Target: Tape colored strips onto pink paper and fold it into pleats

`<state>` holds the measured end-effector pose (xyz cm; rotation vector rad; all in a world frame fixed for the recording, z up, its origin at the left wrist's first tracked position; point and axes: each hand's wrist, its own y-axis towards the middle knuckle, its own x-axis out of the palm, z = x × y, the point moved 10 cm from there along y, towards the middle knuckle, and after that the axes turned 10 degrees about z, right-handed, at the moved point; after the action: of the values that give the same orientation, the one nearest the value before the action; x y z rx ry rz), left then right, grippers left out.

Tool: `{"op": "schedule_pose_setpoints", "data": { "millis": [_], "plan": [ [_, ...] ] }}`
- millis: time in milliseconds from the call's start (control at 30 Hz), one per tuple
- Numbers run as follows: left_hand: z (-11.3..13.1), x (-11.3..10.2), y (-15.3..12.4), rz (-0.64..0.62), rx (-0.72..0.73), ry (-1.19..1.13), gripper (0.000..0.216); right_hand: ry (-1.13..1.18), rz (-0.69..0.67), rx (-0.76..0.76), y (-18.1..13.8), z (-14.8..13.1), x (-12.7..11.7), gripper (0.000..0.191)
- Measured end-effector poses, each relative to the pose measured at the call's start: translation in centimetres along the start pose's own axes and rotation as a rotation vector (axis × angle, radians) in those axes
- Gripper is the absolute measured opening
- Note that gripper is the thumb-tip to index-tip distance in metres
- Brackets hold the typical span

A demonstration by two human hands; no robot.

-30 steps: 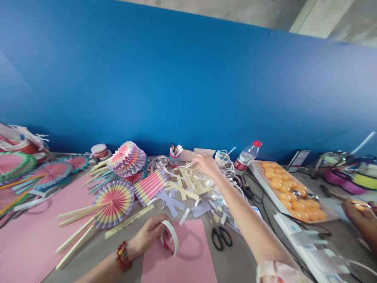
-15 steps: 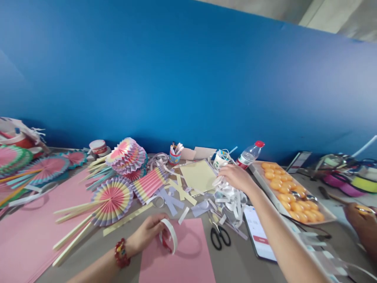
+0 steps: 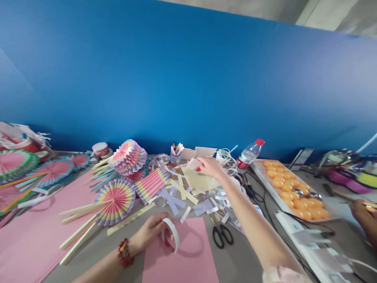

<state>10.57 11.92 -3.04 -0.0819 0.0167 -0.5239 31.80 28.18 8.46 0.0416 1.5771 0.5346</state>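
Observation:
My left hand (image 3: 150,231) is closed on a roll of white tape (image 3: 176,236), held upright over a pink paper sheet (image 3: 184,265). My right hand (image 3: 211,167) reaches to the back, closed on a small whitish flat piece (image 3: 193,164) with a reddish edge; its exact kind is unclear. Below it lies pale yellow paper (image 3: 198,181). Black-handled scissors (image 3: 223,236) rest beside the pink sheet. Left of the sheet lie a round pleated paper fan (image 3: 116,201) with pale sticks and a striped pleated paper piece (image 3: 151,184).
Paper strips (image 3: 181,190) litter the middle. A pen cup (image 3: 176,158), a white cup (image 3: 223,156) and a bottle (image 3: 249,155) stand along the blue wall (image 3: 188,78). Right are a tray of orange balls (image 3: 335,212), a power strip (image 3: 300,243) and another person's hand (image 3: 365,216).
My right hand has moved left from the heap of white strips and now holds the small whitish piece. My left hand keeps the tape roll nearly still. The view has shifted slightly.

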Motion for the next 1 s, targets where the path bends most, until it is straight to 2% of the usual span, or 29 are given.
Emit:
{"op": "schedule_pose_setpoints", "data": {
  "millis": [100,167,233,333,400,533,833,1000],
  "plan": [
    [0.1,-0.1,0.0,0.003,-0.003,0.016,0.055,0.035,0.01,0.005,1.2,-1.7,0.8,0.044],
    [0.1,0.0,-0.1,-0.008,-0.002,0.018,0.055,0.064,0.016,-0.001,0.5,-3.7,1.2,0.039],
    [0.2,0.0,0.0,-0.019,0.001,0.01,0.055,0.106,-0.036,-0.028,-1.4,-6.3,2.4,0.031],
    [0.2,0.1,0.0,-0.024,0.003,-0.016,0.054,0.16,-0.117,-0.063,-5.1,-9.6,4.3,0.039],
    [0.1,0.2,0.0,-0.031,0.006,-0.034,0.052,0.184,-0.127,-0.062,-6.9,-10.6,4.9,0.042],
    [0.2,0.3,-0.1,-0.044,0.014,-0.053,0.047,0.276,-0.147,-0.083,-8.5,-11.6,5.5,0.042],
    [0.1,0.4,-0.2,-0.049,0.01,-0.014,0.049,0.403,-0.155,-0.116,-8.0,-12.2,5.7,0.051],
    [0.8,0.3,-0.2,-0.042,0.036,0.018,0.051,0.378,-0.144,-0.112,-7.1,-10.6,5.0,0.054]
  ]
}}
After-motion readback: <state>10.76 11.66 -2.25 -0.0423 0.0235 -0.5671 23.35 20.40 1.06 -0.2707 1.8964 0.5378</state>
